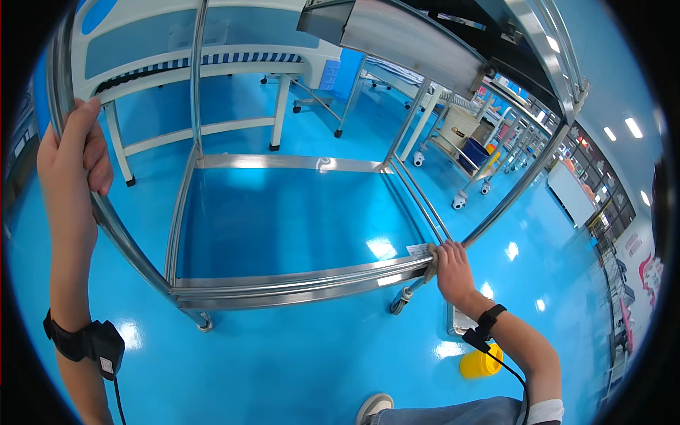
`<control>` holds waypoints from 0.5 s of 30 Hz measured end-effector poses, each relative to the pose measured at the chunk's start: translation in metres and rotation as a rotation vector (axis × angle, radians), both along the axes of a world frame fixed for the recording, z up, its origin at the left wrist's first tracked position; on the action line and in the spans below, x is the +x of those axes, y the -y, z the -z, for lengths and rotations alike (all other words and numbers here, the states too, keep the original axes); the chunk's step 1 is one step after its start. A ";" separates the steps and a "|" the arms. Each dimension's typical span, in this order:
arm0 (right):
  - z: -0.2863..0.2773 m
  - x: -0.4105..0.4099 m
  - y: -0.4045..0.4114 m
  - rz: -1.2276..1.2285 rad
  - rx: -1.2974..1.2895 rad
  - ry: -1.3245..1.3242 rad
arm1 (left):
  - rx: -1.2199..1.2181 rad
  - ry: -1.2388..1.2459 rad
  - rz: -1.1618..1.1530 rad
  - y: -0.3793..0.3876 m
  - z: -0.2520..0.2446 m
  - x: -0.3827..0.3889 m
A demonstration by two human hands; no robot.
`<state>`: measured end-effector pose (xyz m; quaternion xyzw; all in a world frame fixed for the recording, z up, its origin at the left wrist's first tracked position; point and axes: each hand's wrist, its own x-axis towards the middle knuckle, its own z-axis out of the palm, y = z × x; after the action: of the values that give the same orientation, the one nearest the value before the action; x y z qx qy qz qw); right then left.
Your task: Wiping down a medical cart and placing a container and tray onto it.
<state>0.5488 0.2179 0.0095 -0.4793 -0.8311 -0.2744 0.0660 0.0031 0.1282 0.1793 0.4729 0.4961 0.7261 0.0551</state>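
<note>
A stainless steel trolley (297, 289) stands before me, its lower frame showing a blue expanse inside metal rails. My left hand (79, 154) is wrapped around its left upright post (125, 234). At the right end of the front lower rail, my right hand (454, 271) grips a greyish-brown cloth (431, 263) against the metal near the corner post (510, 186). Most of the cloth is hidden under the fingers. A paper label (417, 250) with writing lies beside it. Higher up is a steel drawer (409, 50). Casters (399, 302) show below the frame.
A yellow bin (481, 362) and a steel tray (459, 321) are on the blue floor by my right forearm. Beds with white frames (212, 130) stand behind the trolley. Another cart (451, 151) at the right holds a dark blue bucket (473, 154). A cable hangs from each wrist band.
</note>
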 end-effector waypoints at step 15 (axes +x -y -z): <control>0.001 -0.179 0.029 -0.719 -0.362 -0.336 | 0.015 0.130 0.093 0.021 -0.005 0.026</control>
<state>0.3693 0.1891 0.0082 -0.2012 -0.9575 -0.0023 0.2066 0.0294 0.1071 0.1846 0.4474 0.4638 0.7556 0.1174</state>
